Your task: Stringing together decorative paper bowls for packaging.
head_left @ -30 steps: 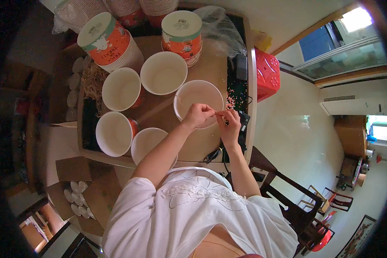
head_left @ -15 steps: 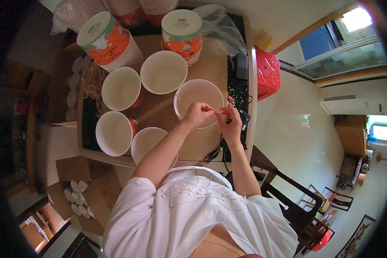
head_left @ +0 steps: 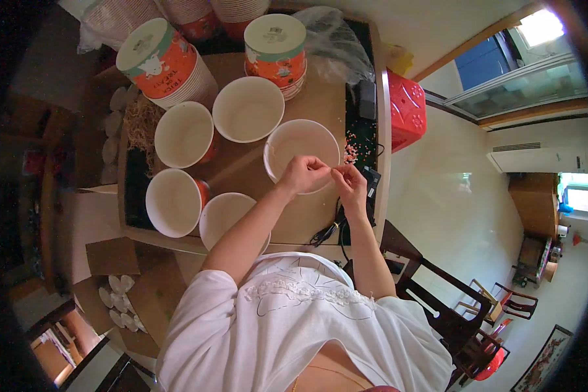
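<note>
My left hand (head_left: pixel 304 174) is held over the near rim of a round white paper bucket (head_left: pixel 293 142). Thumb and forefinger are pinched together. Fingertip to fingertip with it, my right hand (head_left: pixel 351 183) is pinched too, just off the bucket's right edge. Whatever sits between the fingertips is too small to make out. A thin pale strand seems to lie at the bucket's inner left wall. Small pink granules (head_left: pixel 351 150) are scattered on the dark table strip beyond my right hand.
Several other open paper buckets (head_left: pixel 248 109) stand to the left. Behind them rise upturned stacks of orange-and-green buckets (head_left: pixel 170 65). Brown shredded filler (head_left: pixel 144 125) lies at the table's left, a clear plastic bag (head_left: pixel 333 42) at the back. A black cable (head_left: pixel 325 233) lies near the front edge.
My right hand has turned slightly and its fingers have shifted against the left fingertips. My left hand has moved a little to the right. The buckets stay where they were.
</note>
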